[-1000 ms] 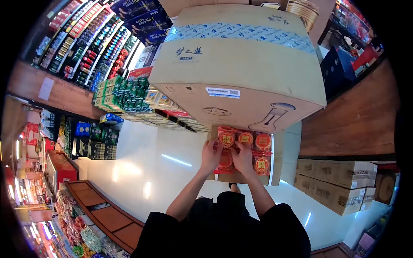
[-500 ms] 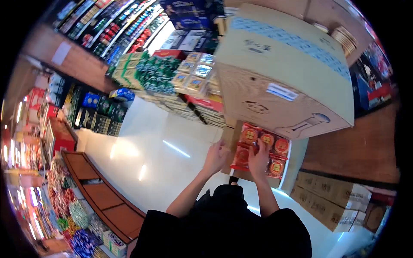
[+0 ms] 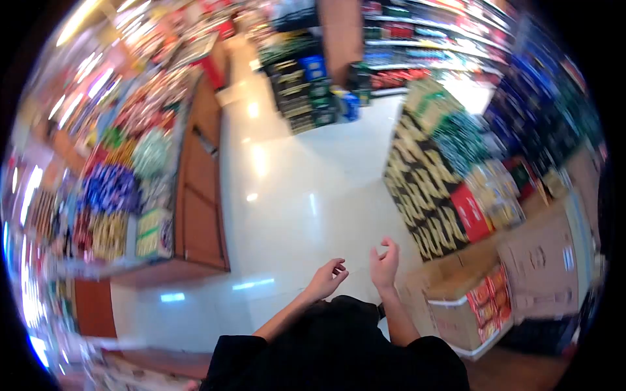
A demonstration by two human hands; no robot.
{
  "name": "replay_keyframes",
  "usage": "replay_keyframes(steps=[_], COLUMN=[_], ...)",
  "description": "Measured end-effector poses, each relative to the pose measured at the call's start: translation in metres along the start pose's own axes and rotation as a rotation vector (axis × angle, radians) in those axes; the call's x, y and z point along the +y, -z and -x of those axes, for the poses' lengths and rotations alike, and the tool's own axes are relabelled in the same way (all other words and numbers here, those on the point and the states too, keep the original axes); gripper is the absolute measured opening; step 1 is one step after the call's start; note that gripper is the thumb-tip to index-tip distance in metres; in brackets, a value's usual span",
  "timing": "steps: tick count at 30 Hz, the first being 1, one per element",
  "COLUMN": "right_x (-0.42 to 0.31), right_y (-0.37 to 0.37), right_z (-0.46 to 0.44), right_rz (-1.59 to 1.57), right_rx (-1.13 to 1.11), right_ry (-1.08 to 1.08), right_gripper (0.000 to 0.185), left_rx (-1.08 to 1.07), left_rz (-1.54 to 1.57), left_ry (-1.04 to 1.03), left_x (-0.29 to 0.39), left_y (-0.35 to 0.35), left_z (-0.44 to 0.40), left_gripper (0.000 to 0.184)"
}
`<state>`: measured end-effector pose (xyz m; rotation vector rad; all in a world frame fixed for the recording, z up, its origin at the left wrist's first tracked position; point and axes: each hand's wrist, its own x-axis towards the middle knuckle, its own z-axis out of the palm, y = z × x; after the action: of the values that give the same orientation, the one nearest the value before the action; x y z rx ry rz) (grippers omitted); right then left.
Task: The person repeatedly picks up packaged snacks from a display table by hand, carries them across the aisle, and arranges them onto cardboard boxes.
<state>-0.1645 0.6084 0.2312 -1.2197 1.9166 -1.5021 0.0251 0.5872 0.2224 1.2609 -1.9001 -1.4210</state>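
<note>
My left hand (image 3: 328,279) hovers over the shiny floor in front of my body, fingers loosely bent and apart, with nothing in it. Beside it, my right hand (image 3: 385,264) is raised with thumb and fingers apart, also holding nothing. Neither hand touches anything. Lower right, an open cardboard carton (image 3: 450,324) holds several red round-faced packets (image 3: 490,303) in rows; my right hand is the nearer one to it. A large printed cardboard box (image 3: 540,260) stands against that carton.
Stacked dark-and-gold cartons (image 3: 424,189) topped with green and clear packs stand ahead right. A wooden display counter (image 3: 199,195) heaped with wrapped goods runs along the left. Glossy floor (image 3: 287,189) stretches between them, toward shelves (image 3: 430,49) at the back.
My right hand has left the red packets, and both hands are now over the floor. The view has swung left, so the packets and boxes sit further right.
</note>
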Motion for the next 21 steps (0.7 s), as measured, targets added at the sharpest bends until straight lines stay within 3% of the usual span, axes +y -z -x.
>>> replay_keyframes(steps=[3, 10, 14, 21], right_x=[-0.037, -0.127, -0.155, -0.22], right_y=[-0.106, -0.278, -0.363, -0.526], right_z=[0.028, 0.11, 0.15, 0.25], right_rz=[-0.052, -0.185, -0.122, -0.16], right_rx=[-0.339, -0.95, -1.162, -1.424], right_ry=[0.087, 0.262, 0.424, 0.414], right_gripper=[0.047, 0.05, 0.046, 0.044], left_rx=[0.239, 0.706, 0.902, 1.115], left_rz=[0.06, 0.273, 0.364, 0.364], left_ry=[0.091, 0.247, 0.213, 0.339], left_x=[-0.023, -0.067, -0.098, -0.175], left_y=[0.072, 0.179, 0.216, 0.348], left_z=[0.049, 0.156, 0.191, 0.27], left_gripper=[0.04, 0.034, 0.028, 0.033])
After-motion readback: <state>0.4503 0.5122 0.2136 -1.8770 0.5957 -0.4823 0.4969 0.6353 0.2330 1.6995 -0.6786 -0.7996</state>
